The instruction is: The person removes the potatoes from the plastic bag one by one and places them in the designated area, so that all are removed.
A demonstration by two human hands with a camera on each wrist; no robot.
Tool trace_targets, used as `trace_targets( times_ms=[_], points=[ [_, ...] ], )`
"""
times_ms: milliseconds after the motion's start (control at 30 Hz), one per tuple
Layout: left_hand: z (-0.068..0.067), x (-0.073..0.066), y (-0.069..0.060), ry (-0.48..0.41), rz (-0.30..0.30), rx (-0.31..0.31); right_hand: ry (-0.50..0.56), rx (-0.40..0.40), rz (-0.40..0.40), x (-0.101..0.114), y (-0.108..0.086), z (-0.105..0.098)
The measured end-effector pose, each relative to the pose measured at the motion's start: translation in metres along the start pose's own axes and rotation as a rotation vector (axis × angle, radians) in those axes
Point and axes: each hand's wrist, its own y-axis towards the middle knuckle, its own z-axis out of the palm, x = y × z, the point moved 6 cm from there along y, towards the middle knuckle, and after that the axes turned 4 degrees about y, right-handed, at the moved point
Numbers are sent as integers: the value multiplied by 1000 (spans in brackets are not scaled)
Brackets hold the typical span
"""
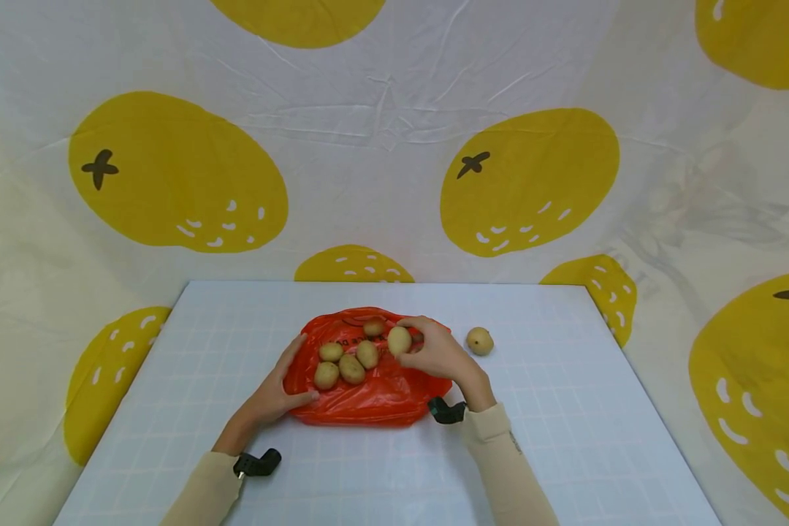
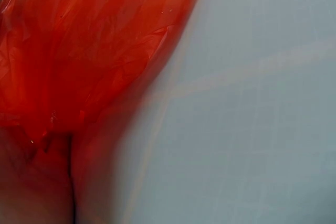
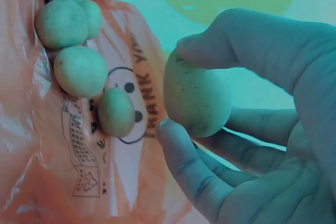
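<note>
A red plastic bag (image 1: 381, 402) lies flat across the middle of the table, and several small potatoes (image 1: 351, 369) rest on it, most grouped toward its left half. One potato (image 1: 373, 326) sits apart near the bag's far edge. My right hand (image 1: 437, 354) pinches another potato (image 3: 197, 98) between thumb and fingers above the bag's right part. Spread along the bag's left edge, my left hand (image 1: 272, 394) touches the plastic with fingers and thumb apart. In the left wrist view the bag (image 2: 105, 40) hides most of that hand.
A single potato (image 1: 480, 341) lies on the white gridded table (image 1: 552, 438), right of the bag. Behind the table hangs a pale cloth (image 1: 361, 183) printed with big yellow fruit. Black wrist devices (image 1: 258, 462) sit at both sleeves.
</note>
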Motion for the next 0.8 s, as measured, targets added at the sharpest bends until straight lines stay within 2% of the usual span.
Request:
trace_targets(
  times_ms=[200, 433, 600, 800],
  points=[
    [1, 1, 0, 7, -5, 0, 14, -54, -5, -4, -6, -12],
    [0, -2, -2, 22, -18, -9, 43, -73, -26, -8, -12, -23],
    [1, -1, -3, 31, -39, -6, 64, -97, 17, -13, -18, -30],
    [0, -1, 0, 34, -48, -6, 36, -144, 53, -15, -26, -44]
  ],
)
